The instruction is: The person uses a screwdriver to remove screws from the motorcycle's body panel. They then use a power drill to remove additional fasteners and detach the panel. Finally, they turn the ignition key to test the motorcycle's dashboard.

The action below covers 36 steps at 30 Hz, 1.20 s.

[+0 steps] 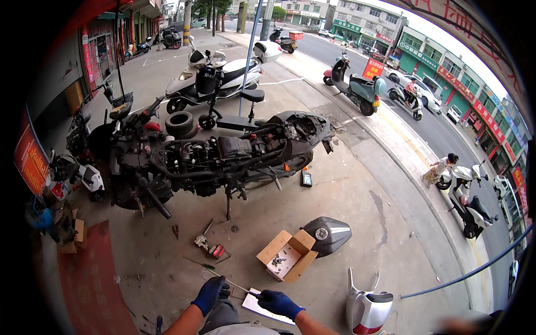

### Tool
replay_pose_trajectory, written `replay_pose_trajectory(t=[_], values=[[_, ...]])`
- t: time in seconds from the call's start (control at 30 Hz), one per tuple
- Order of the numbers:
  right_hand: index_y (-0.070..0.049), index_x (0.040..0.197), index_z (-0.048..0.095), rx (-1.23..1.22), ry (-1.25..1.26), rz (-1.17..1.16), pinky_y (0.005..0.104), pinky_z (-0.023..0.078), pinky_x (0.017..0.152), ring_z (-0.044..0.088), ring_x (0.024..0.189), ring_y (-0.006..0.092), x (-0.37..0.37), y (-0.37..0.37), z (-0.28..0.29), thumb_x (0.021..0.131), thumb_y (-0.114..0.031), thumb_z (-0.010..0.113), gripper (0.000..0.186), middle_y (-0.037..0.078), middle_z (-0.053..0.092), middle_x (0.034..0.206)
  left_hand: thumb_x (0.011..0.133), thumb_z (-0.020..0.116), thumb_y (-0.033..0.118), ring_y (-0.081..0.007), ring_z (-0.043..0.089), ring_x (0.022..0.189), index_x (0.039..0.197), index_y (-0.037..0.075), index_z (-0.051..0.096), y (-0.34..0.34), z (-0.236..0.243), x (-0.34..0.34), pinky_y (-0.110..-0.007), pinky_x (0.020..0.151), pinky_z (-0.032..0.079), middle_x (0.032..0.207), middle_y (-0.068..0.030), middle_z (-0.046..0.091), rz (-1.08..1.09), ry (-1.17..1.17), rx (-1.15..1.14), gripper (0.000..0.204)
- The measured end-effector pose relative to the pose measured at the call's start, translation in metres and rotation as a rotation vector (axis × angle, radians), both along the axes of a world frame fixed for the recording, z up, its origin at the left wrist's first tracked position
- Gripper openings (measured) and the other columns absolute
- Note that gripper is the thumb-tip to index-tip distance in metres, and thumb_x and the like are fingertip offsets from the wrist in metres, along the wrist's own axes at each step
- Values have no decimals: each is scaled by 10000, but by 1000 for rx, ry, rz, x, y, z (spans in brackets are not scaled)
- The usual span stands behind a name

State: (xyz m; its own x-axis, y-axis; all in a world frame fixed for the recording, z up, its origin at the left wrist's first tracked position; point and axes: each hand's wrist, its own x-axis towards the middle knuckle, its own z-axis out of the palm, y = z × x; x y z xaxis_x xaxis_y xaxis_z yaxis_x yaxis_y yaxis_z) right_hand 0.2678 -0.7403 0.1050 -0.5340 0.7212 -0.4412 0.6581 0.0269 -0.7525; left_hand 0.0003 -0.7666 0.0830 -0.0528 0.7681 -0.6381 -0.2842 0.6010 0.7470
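Both my hands wear blue gloves low in the head view. My left hand (210,293) is closed around the end of a thin metal rod (241,287) that runs toward my right hand (278,303). My right hand grips the rod's other end above a flat white panel (262,309) lying on the concrete. Just past my hands stands an open cardboard box (287,255) with small parts inside. A stripped black motorcycle (212,156) stands on its stand further ahead.
A grey fuel tank (328,233) lies beside the box. Loose tools (209,244) lie on the floor. A white scooter body piece (365,307) is at my right. Parked scooters (223,75), a tyre (180,123) and a street with a person crouching (441,167) lie beyond.
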Motion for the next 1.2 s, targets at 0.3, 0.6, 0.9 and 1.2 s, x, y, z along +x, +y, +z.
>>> replay_pose_trajectory(t=[0.3,0.6,0.9,1.2], values=[[-17,748,629,-688,-626,-873,326,453,443,567,483,183,113,-23,-70,801,-321,618,308,85,609,623,925,555,232,-159,626,705,1059,18,600,127,-4,-115,-288,644,523,882,-108,652,-203,84,-24,256],[-60,1059,627,-850,-347,-1076,339,477,437,582,500,205,74,52,-112,822,-216,640,284,90,593,658,907,576,194,-123,616,743,1014,-14,618,307,6,-124,-285,678,497,841,-75,659,-372,426,189,237],[13,953,620,-579,-202,-844,358,508,570,642,644,255,-10,288,-159,756,-243,604,324,166,651,782,853,637,218,-260,656,852,1040,10,609,544,73,-105,-339,774,507,934,-163,667,-668,1102,420,281],[32,907,564,-632,-84,-1066,347,487,587,609,633,224,-26,337,-157,742,-200,622,290,156,631,747,812,578,78,-333,556,1074,1140,142,604,823,-14,-14,-412,901,460,1147,-133,603,-1192,1488,976,335]])
